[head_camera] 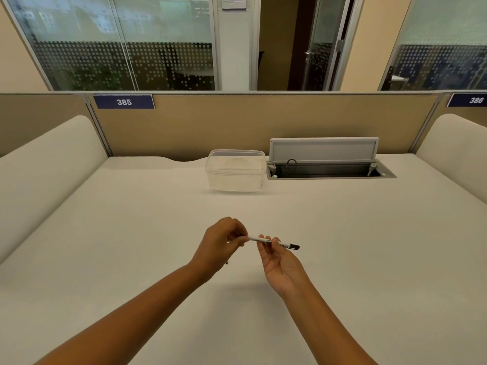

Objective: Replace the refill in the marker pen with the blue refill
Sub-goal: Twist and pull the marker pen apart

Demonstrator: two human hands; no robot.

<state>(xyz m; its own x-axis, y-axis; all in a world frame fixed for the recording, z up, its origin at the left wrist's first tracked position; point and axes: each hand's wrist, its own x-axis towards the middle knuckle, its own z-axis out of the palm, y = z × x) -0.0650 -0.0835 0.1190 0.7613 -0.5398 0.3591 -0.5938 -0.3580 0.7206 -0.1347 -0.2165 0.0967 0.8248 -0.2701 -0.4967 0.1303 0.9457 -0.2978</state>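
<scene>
Marker pen [274, 242] held in the air over the middle of the desk [105, 233], well clear of every edge, lying roughly level with the black end pointing toward the right edge. Left hand [222, 243] curled, fingertips pinched on the white left end of the pen. Right hand [280, 262] palm-up, fingers pressed together under and around the barrel near its middle. Looks like the start of pulling or twisting an end piece off; cannot tell whether anything has loosened yet.

Clear plastic container [235, 170] near the far edge, just beside the open cable hatch [326, 164]. Looks empty, though clear walls make that hard to confirm. No blue refill visible anywhere on the desk; possibly hidden in a hand, cannot tell.

Risks, as judgement:
- Thin fingertip pinch on a smooth end: slips under a hard pull, pen jerks out of the right hand.
- Sudden release: small end piece flies, rolls off the desk or into the open hatch.
- Old refill out: ink on fingers or white desk.
- Missing blue refill: swap stalls.
</scene>
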